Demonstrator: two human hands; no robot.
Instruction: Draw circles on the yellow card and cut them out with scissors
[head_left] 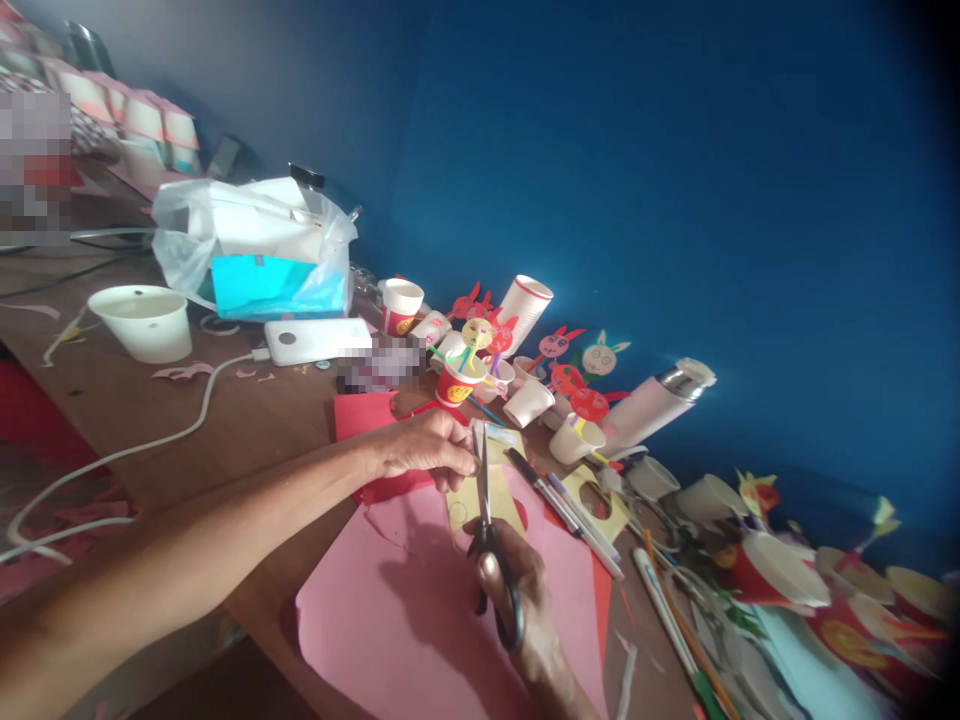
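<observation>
My right hand (517,580) grips black-handled scissors (486,500), their blades parted slightly and pointing away from me. Close against the left blade is my left hand (431,450), its thumb and fingers pinched together. Whatever lies in that pinch is too small to make out. Beneath both hands spreads a pink paper sheet (420,620). A yellow paper piece (465,500) rests on it, partly covered by the hands. Red paper (356,415) shows behind my left wrist. Dark-capped pens (551,495) lie just right of the scissors, beside a yellow sheet with a round hole (619,515).
Paper cups with animal-face cutouts (555,345) crowd the back by the blue wall. A flask (660,400) leans there. At left are a white cup (150,325), a cabled power bank (315,340) and a plastic bag (277,250). More cups (780,570) stand right.
</observation>
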